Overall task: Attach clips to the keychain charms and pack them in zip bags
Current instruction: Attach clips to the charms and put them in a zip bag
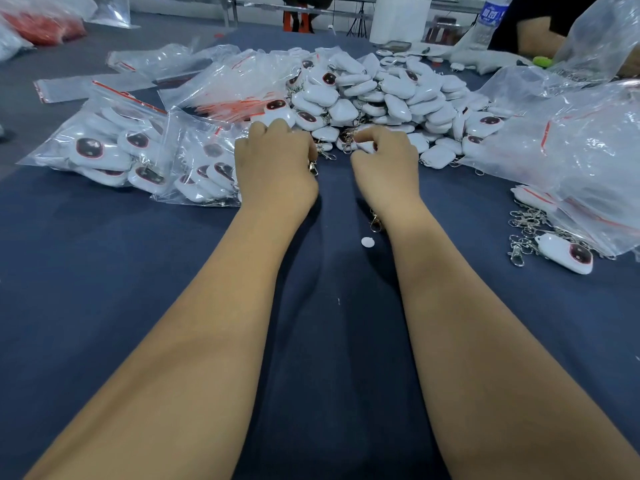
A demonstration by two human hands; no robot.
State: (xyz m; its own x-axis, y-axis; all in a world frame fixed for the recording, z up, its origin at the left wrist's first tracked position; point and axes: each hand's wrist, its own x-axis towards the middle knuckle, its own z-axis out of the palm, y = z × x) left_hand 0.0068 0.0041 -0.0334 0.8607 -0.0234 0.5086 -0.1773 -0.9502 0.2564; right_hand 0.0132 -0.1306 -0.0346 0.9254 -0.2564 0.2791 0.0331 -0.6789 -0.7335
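Keychain charms point(381, 98) — white, pebble-shaped, some with a dark red oval face — are heaped in a large loose pile at the far middle of the dark blue tabletop point(104, 271), seen from the single head view. Many appear already fitted with clips, though this cannot be told for every piece. To the left, two filled zip bags point(104, 150) lie packed with charms, and a stack of empty zip bags with red seal strips point(228, 88) is spread behind them. So some packing is judged done, with most of the pile left to be handled.

The left hand point(277, 161) is curled at the near edge of the pile, and a gold clip point(313, 168) is seen hanging just below its fingers; what else is held cannot be told. The right hand point(384, 161) is curled too, its fingers pinching a small charm-and-clip at the pile's edge. A loose bunch of silver clips point(526, 230) and a lone charm point(568, 252) lie at the right, beside crumpled plastic bags.

A water bottle point(488, 22) at the far right bears a blue label — its characters are too blurred to be read.
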